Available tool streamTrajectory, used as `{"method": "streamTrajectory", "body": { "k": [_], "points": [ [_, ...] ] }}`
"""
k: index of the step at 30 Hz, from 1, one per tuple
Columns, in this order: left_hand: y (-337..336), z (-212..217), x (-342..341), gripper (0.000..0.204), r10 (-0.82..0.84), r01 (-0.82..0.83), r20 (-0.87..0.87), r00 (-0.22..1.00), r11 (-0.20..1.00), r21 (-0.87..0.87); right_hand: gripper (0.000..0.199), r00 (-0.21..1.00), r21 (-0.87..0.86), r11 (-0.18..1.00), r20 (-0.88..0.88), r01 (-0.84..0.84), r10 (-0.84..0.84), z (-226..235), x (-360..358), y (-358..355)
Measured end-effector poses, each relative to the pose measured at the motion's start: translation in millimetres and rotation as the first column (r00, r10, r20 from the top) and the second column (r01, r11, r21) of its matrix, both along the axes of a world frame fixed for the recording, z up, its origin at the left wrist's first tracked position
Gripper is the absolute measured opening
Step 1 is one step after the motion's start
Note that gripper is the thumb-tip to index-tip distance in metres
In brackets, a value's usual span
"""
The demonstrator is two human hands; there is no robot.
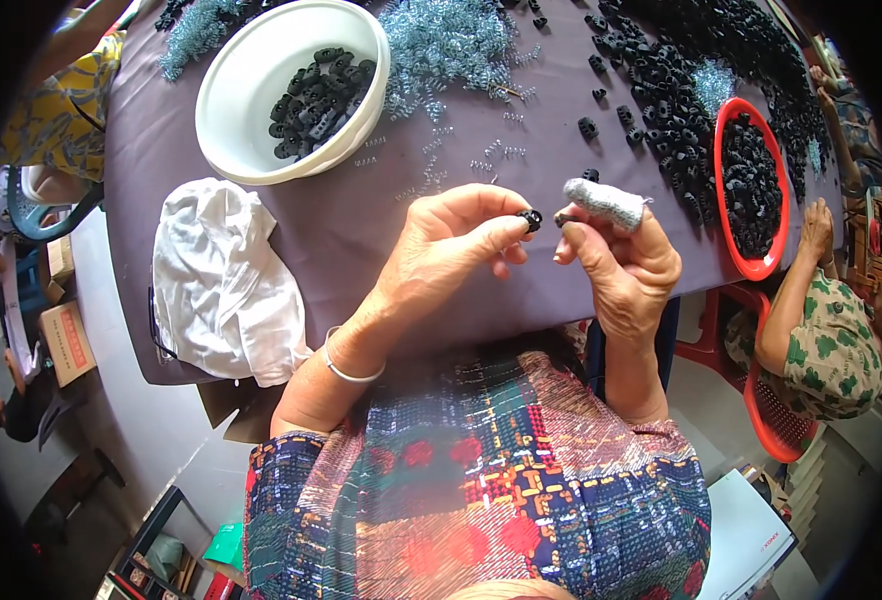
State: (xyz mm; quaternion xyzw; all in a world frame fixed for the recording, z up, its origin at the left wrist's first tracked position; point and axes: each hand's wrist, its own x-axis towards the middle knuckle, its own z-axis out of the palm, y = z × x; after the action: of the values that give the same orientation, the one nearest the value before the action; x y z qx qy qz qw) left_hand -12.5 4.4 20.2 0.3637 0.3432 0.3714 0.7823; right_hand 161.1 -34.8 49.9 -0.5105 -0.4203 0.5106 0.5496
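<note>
Above the near edge of the cloth-covered table, my left hand (439, 242) pinches a small black plastic part (530, 219) between thumb and index finger. Facing it across a small gap is my right hand (623, 265), its thumb and fingers closed on a small dark piece (562, 219), mostly hidden by the fingertips. A grey knitted finger cover (606, 203) wraps one finger of that hand. Just beyond it lies another black part (590, 175). Several loose metal springs (498, 152) are scattered on the cloth ahead of my hands.
A white bowl (229, 95) holds black parts, with a heap of springs (446, 60) beside it. A white cloth (216, 280) lies at the left. On the right stand a red basket (779, 225) of black parts and more loose piles. Another person's hand (816, 230) is near it.
</note>
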Motion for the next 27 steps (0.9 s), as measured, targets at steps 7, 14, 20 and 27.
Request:
{"method": "streamTrajectory", "body": {
  "k": [7,14,20,27],
  "points": [
    [1,-4,-1,0.021,0.026,-0.026,-0.008,1.0,0.999,0.028,0.021,0.99,-0.039,0.999,0.138,0.013,-0.008,-22,3,11],
    [1,-2,-1,0.021,0.052,-0.052,-0.012,0.999,0.999,0.011,0.022,0.994,-0.093,0.995,-0.111,-0.022,0.012,-17,7,15],
    [3,-3,-2,0.02,0.049,-0.049,-0.026,0.998,0.999,0.002,0.022,0.999,-0.093,0.995,-0.022,-0.03,0.028,-24,12,19],
    [1,1,-3,0.017,-0.065,0.066,0.041,0.997,0.997,-0.044,0.022,0.999,-0.144,0.989,-0.018,-0.043,0.04,-9,1,15]
  ]
}}
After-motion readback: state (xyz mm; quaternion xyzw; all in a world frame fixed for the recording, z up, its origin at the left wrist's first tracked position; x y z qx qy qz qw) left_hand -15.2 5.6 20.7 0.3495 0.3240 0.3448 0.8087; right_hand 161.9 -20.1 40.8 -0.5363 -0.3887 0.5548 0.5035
